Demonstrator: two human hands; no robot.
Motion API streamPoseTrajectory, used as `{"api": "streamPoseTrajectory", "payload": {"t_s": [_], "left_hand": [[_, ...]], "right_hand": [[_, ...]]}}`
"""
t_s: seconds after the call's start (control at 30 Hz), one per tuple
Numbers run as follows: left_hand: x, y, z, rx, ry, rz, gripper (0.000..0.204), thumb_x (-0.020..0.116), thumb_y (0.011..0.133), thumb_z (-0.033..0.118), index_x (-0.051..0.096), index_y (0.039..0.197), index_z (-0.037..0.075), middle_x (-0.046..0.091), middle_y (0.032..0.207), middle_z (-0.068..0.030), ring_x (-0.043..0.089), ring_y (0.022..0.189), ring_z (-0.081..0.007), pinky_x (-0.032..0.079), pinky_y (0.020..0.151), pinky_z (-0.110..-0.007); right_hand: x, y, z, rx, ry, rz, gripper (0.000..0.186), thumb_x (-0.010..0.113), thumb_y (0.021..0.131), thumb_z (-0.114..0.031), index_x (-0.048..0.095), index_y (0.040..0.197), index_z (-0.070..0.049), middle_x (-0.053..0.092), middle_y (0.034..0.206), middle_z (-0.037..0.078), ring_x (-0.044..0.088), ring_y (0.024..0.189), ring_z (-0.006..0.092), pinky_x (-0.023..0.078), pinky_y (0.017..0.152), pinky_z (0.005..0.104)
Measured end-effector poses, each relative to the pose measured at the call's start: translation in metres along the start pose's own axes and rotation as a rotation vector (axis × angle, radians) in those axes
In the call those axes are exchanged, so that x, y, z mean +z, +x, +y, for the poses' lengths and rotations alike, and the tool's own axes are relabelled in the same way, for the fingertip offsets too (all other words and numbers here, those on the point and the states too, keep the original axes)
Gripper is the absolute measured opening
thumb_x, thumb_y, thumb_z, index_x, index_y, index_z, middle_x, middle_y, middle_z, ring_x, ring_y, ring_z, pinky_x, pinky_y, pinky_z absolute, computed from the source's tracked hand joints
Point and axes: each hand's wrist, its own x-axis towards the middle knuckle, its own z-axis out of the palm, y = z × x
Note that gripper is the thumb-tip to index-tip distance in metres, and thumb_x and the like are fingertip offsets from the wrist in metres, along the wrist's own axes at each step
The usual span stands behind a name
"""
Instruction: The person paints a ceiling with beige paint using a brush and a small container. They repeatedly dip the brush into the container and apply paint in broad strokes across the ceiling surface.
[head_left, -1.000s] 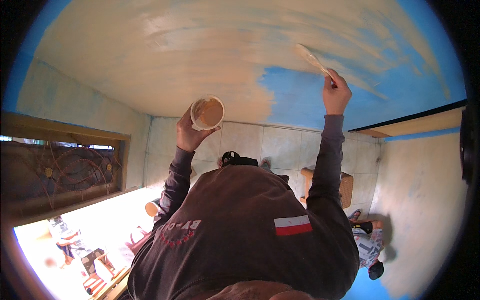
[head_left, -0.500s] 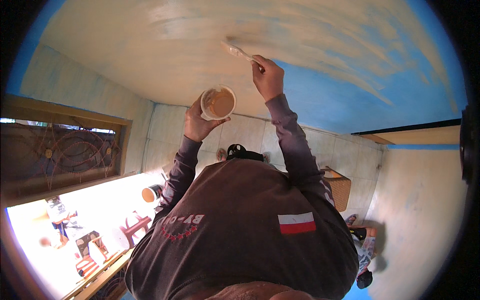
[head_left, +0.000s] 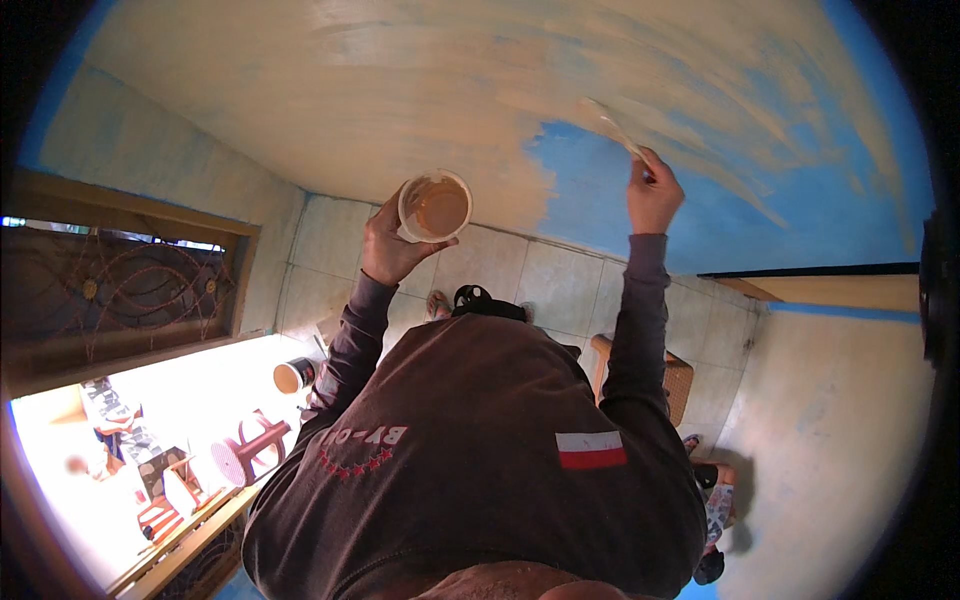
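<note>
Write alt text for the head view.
A person's right hand holds a paintbrush at a patchy tan and blue wall, while the left hand holds a white cup containing tan paint. A dark sweatshirt fills the lower centre; another person is at lower right.

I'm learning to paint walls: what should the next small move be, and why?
I would probably draw the brush in the right hand down over the blue patch: its tip is at the beige area just above, and that patch shows plain blue. The left hand holds a cup with paint visible inside.
</note>
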Motion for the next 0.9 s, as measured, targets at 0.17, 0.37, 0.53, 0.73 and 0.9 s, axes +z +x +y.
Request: {"api": "streamPoseTrajectory", "payload": {"t_s": [0.17,0.37,0.53,0.73,0.9], "left_hand": [[-0.003,0.002,0.006,0.023,0.074,-0.046,0.092,0.095,0.061,0.027,0.051,0.136,-0.002,0.063,0.130,-0.0148,0.060,0.121,-0.0233,0.050,0.104,-0.040],[0.000,0.003,0.000,0.020,-0.010,-0.046,0.092,0.096,0.060,0.028,0.053,0.135,-0.002,0.065,0.127,-0.0154,0.063,0.118,-0.0228,0.052,0.100,-0.038],[-0.004,0.005,0.000,0.033,0.015,-0.065,0.091,0.096,0.059,0.027,0.054,0.134,-0.002,0.065,0.128,-0.0151,0.063,0.119,-0.0229,0.052,0.100,-0.038],[-0.009,0.002,0.001,-0.010,0.049,-0.069,0.092,0.096,0.060,0.023,0.050,0.137,-0.002,0.062,0.131,-0.0144,0.060,0.122,-0.0241,0.049,0.104,-0.041],[-0.006,-0.006,-0.007,-0.030,-0.033,-0.005,0.091,0.096,0.061,0.022,0.051,0.137,-0.001,0.062,0.131,-0.0139,0.060,0.122,-0.0240,0.049,0.104,-0.041]], "right_hand": [[-0.063,-0.011,0.020,0.041,-0.144,0.098,0.017,0.071,0.086,-0.005,0.074,0.103,-0.006,0.072,0.084,0.010,0.064,0.067,0.0157,0.052,0.061,0.0293],[-0.013,-0.064,0.000,0.022,0.083,0.016,0.021,0.070,0.086,-0.004,0.074,0.106,-0.009,0.070,0.085,0.010,0.064,0.067,0.0169,0.052,0.062,0.0289],[0.100,-0.059,-0.064,0.015,0.256,-0.218,0.017,0.069,0.085,-0.008,0.073,0.101,-0.007,0.072,0.094,0.015,0.070,0.076,0.0273,0.056,0.067,0.0353],[0.143,-0.033,-0.070,-0.093,0.165,-0.260,0.015,0.065,0.087,-0.014,0.072,0.099,-0.007,0.071,0.092,0.016,0.068,0.087,0.0359,0.055,0.076,0.0403],[0.094,-0.025,-0.018,-0.076,0.081,-0.209,0.015,0.068,0.087,-0.013,0.073,0.100,-0.008,0.071,0.090,0.016,0.070,0.080,0.0314,0.056,0.068,0.0394]]}}
